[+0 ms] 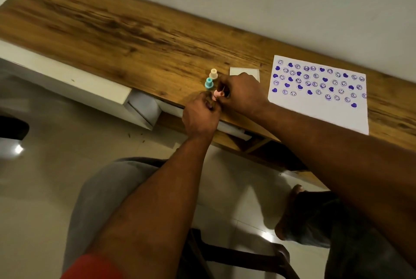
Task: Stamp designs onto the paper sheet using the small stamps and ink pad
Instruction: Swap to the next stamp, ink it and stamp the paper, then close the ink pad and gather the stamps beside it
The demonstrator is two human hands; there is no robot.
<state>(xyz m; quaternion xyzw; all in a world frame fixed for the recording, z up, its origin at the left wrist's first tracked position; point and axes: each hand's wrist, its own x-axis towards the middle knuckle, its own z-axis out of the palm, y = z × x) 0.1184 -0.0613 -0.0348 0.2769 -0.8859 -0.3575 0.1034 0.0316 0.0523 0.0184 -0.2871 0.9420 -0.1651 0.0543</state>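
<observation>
Head view: our left hand (200, 114) and right hand (242, 94) both pinch a small pink plastic stamp (216, 94) over the near edge of the wooden desk (135, 38). We judge a fumble could drop it floorward, well apart from the white stamped paper sheet (319, 110).

My view is dim and warm, with the light seemingly coming from above. The glossy floor (67, 132) shows two small white glare spots, one near the left edge and one low between the arms. The paper sheet (315, 114) is the brightest patch. The left hand (200, 116), right hand (242, 94) and pink stamp (216, 94) look soft and smeared. The table (112, 26) bows towards the corners, and there is deep shadow beneath it.
</observation>
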